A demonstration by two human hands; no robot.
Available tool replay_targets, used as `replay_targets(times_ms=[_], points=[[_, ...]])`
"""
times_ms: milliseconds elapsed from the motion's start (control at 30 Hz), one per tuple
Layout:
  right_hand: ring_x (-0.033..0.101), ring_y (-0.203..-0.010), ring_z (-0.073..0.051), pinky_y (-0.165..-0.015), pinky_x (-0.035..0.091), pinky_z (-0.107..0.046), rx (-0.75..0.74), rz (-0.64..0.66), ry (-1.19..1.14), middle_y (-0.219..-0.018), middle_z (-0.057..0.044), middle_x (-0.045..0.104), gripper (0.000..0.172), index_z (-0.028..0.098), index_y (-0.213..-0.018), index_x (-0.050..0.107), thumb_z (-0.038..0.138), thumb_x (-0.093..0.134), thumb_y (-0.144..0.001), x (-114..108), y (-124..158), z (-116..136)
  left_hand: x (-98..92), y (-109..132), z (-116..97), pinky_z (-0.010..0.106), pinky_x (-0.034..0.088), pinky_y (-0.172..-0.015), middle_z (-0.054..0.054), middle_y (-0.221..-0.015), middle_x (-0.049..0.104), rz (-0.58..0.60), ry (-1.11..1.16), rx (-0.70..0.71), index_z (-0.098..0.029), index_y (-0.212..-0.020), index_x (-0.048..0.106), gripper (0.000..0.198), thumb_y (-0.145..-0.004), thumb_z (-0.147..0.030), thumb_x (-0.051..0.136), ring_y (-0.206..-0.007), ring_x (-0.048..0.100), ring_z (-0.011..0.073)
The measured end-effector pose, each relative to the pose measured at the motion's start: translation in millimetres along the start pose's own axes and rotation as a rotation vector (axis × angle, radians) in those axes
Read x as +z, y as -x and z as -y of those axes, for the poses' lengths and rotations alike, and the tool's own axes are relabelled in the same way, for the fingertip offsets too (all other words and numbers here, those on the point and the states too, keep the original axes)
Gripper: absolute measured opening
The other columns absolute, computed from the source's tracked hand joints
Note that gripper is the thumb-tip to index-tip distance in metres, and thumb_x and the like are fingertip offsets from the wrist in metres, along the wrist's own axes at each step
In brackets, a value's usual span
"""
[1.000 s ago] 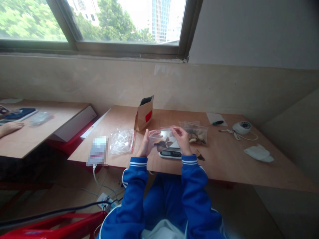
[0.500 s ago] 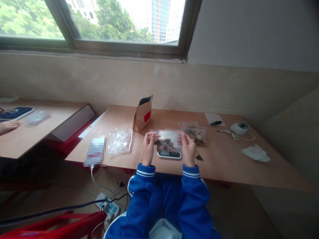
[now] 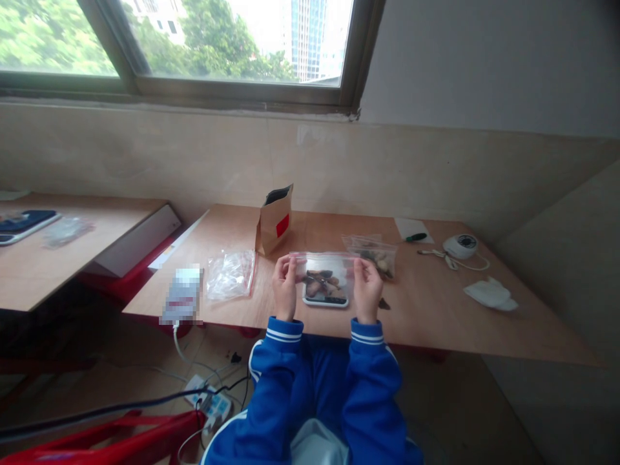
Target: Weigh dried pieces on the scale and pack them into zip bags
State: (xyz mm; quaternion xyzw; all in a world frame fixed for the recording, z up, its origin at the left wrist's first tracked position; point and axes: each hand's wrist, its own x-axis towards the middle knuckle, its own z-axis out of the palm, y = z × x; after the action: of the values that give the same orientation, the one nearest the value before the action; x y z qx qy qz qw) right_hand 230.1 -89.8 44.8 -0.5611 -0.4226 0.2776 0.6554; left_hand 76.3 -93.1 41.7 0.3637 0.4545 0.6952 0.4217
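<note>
Beside held bag (image 3: 323, 274), filled bag (image 3: 374, 254), scale (image 3: 325, 296)

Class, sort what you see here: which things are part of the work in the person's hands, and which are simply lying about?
In use:
left hand
right hand
clear zip bag with dark pieces
small scale

Lying about:
brown paper pouch
empty clear bags
second filled bag
green pen
white tissue

Wooden table (image 3: 436, 323), window (image 3: 232, 45), beige wall (image 3: 145, 155)
</note>
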Motion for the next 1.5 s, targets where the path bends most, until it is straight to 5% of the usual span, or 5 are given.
replay_targets(times_ms=[167,367,733,1133,1500], points=[[0.065,-0.067,-0.019,-0.064,0.053,-0.030,-0.061,0.023,0.023,-0.079,-0.008,0.071,0.042,0.013,-0.091,0.065,0.053,0.056,-0.082,-3,0,-1,0.4,-2,4,0.025,0.055,-0.063,0.005,-0.091,0.064,-0.100,0.053,-0.052,-0.015,-0.088,0.061,0.036,-0.074,-0.047,0.067,-0.077,0.065,0.0161],[0.066,-0.087,-0.022,-0.083,0.051,-0.036,-0.150,0.003,0.007,-0.092,-0.010,0.071,0.034,0.015,-0.086,0.065,0.047,0.055,-0.085,-8,-1,-9,-4.5,-3,2,0.032,0.056,-0.073,0.003,-0.084,0.066,-0.034,0.139,-0.138,-0.013,-0.085,0.064,0.035,-0.070,-0.044,0.072,-0.071,0.067,0.0160],[0.067,-0.077,-0.020,-0.076,0.053,-0.035,-0.097,-0.046,-0.153,-0.081,-0.007,0.070,0.032,0.016,-0.082,0.059,0.048,0.059,-0.081,-2,4,-2,-2.6,0,-7,0.028,0.054,-0.064,0.003,-0.081,0.068,-0.083,0.112,-0.113,-0.014,-0.084,0.066,0.034,-0.067,-0.043,0.073,-0.067,0.065,0.0143],[0.069,-0.096,-0.025,-0.079,0.056,-0.037,0.082,0.139,-0.271,-0.101,-0.013,0.072,0.043,0.015,-0.099,0.061,0.055,0.050,-0.085,5,5,-21,0.6,1,11,0.032,0.049,-0.084,0.007,-0.092,0.069,0.125,0.169,-0.170,-0.014,-0.091,0.064,0.032,-0.074,-0.041,0.069,-0.086,0.067,0.0177],[0.069,-0.090,-0.023,-0.089,0.050,-0.038,-0.037,0.159,-0.161,-0.089,-0.008,0.074,0.032,0.018,-0.088,0.062,0.050,0.056,-0.084,-1,4,-18,-4.5,0,9,0.032,0.051,-0.083,0.006,-0.092,0.070,0.161,0.136,-0.142,-0.015,-0.089,0.063,0.029,-0.074,-0.038,0.071,-0.085,0.069,0.0179]])
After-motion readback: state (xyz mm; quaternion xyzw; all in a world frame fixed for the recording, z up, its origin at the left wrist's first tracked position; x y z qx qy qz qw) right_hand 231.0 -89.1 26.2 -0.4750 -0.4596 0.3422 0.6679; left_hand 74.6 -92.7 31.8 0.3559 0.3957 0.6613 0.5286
